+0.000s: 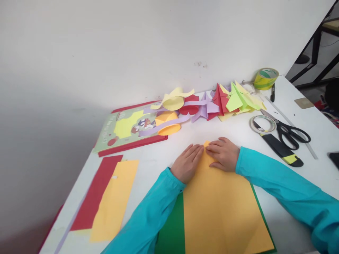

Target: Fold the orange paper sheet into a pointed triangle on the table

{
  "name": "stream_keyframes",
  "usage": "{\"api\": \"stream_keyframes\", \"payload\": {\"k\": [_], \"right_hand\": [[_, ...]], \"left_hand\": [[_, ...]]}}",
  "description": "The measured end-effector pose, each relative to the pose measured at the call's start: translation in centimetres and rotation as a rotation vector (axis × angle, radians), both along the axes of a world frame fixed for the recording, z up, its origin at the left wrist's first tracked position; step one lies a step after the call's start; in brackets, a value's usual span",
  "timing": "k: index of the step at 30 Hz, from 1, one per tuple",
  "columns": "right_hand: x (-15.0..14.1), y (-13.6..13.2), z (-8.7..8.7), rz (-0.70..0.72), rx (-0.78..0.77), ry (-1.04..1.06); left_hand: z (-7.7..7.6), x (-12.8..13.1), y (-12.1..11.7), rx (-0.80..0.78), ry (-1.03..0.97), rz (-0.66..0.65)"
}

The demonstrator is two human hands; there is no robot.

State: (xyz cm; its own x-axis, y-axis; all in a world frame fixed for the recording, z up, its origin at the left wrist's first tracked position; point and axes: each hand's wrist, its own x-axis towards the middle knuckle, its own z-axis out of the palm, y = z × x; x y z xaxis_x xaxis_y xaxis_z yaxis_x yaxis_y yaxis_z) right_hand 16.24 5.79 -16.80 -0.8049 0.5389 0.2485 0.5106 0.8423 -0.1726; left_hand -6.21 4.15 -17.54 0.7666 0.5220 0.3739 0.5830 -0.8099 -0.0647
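1. Starting right up close with a large orange paper sheet (219, 208) (faintly creased down its length), lying over a flat green sheet (171, 225) on a white table (148, 158) and narrowing to a tip at its far end.
2. Touching that tip from one side with the left hand (187, 163), laid flat, fingers straight and together.
3. Matching it opposite with the right hand (224, 155), fingers loosely bent, thumb spread away.
4. Over on the left, overlapping: a dark red paper strip (96, 194) and an uneven-edged orange paper strip (116, 197).
5. Across to the right, bunched together: black-handled scissors (287, 135), a black-and-yellow cutter (280, 150) and a whitish ring-shaped tape roll (265, 132).
6. Farther out, on a pale green printed card (108, 134): an orange paper loop (169, 121).
7. Farthest, along the white wall (132, 53): bright green folded paper (237, 98), then a yellow-green tape roll (261, 84).
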Motion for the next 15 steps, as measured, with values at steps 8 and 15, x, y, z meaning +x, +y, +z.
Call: {"api": "stream_keyframes", "payload": {"k": [8,15], "right_hand": [[0.1,0.0,0.0,0.005,-0.004,-0.020],[0.2,0.1,0.0,0.009,0.006,-0.024]], "left_hand": [[0.4,-1.9,-2.7,-0.001,0.013,0.026],[0.7,-3.3,-5.6,-0.025,0.007,0.082]]}}
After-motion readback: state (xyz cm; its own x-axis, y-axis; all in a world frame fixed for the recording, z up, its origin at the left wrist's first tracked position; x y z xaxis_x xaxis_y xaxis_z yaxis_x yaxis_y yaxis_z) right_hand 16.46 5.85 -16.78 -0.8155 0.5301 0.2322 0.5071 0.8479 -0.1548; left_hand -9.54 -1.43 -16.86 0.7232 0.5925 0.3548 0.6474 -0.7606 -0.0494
